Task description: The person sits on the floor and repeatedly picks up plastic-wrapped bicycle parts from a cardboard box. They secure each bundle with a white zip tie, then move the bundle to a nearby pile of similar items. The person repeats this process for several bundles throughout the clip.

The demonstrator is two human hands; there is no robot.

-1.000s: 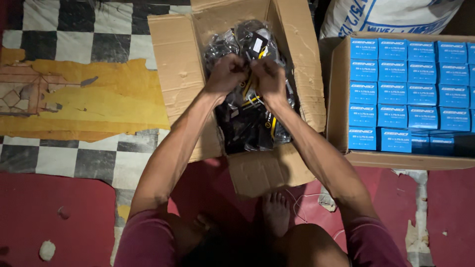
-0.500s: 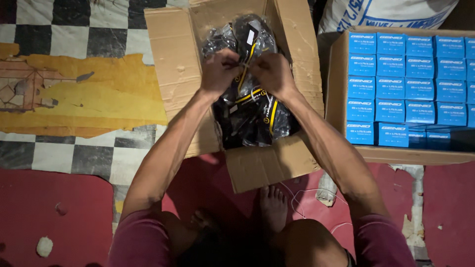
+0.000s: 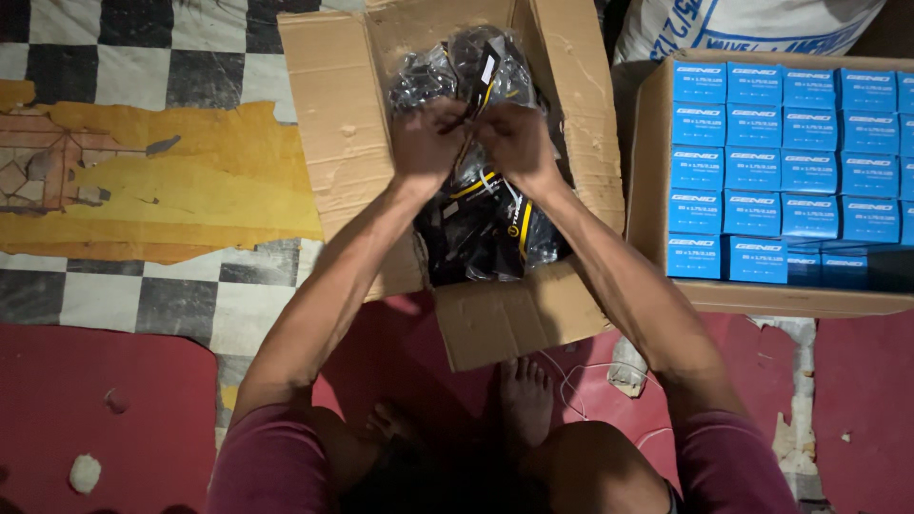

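An open cardboard box (image 3: 333,124) sits on the floor in front of me, filled with black items in clear plastic bags with yellow markings (image 3: 481,228). My left hand (image 3: 428,138) and my right hand (image 3: 514,138) meet above the box, both gripping one black packaged item (image 3: 484,71) that sticks up between them. Both sets of fingers are closed on its wrapping.
A second cardboard box (image 3: 652,190) at the right holds rows of small blue cartons (image 3: 771,162). A white printed sack (image 3: 743,29) lies behind it. The floor is checkered tile with a worn yellow patch (image 3: 171,181) and red covering (image 3: 95,400). My bare feet (image 3: 524,400) rest below the box.
My hands have stayed together over the box, lifting the packaged item slightly and working at its wrapping. The view has shifted a little.
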